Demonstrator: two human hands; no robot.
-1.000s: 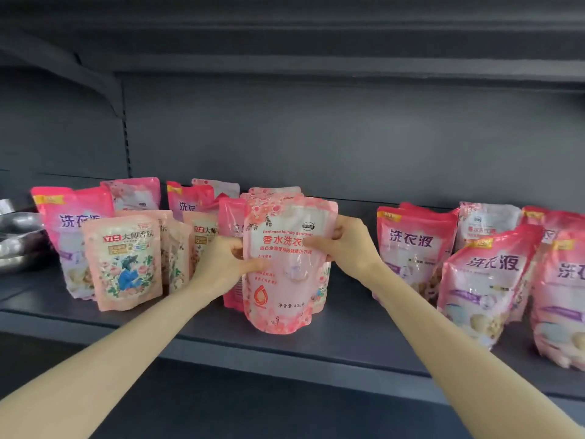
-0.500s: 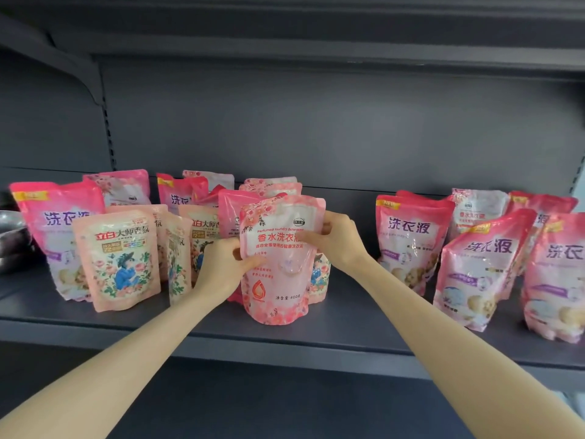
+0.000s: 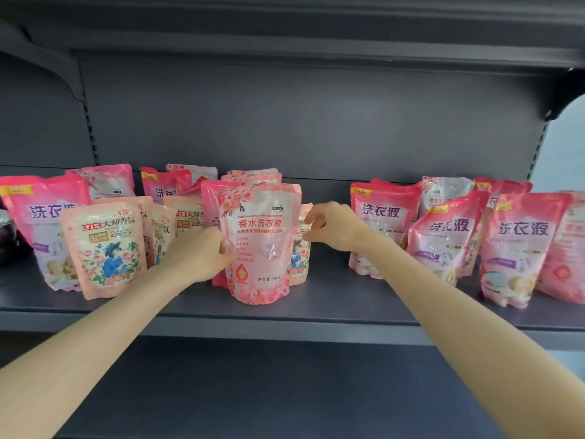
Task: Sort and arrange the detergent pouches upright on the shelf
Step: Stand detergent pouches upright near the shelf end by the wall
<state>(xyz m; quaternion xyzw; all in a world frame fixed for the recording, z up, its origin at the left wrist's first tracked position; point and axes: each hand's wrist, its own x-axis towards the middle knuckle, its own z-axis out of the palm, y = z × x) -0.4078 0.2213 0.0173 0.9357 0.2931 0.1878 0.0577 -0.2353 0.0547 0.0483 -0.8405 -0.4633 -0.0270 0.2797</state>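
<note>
Head view of a dark grey metal shelf [image 3: 316,312] stocked with detergent pouches in two groups. At centre front, a pale pink floral pouch [image 3: 261,245] stands upright on the shelf board, its printed face toward the camera. The left hand [image 3: 202,255] grips this pouch at its left edge, fingers curled around the side and the thumb pressed on the front. The right hand [image 3: 332,226] is just beside the pouch's upper right edge, fingers loosely curled and partly open; it appears clear of the pouch and holds nothing, though whether the fingertips touch the small pouch [image 3: 300,245] behind cannot be told. To the left stand peach pouches with a flower-and-figure print [image 3: 104,248], with a larger magenta pouch [image 3: 41,223] at far left and further pouches in rows behind. To the right, well apart from the centre pouch, magenta pouches [image 3: 384,226] stand or lean, one tilted forward [image 3: 446,239], another at far right [image 3: 522,245].
</note>
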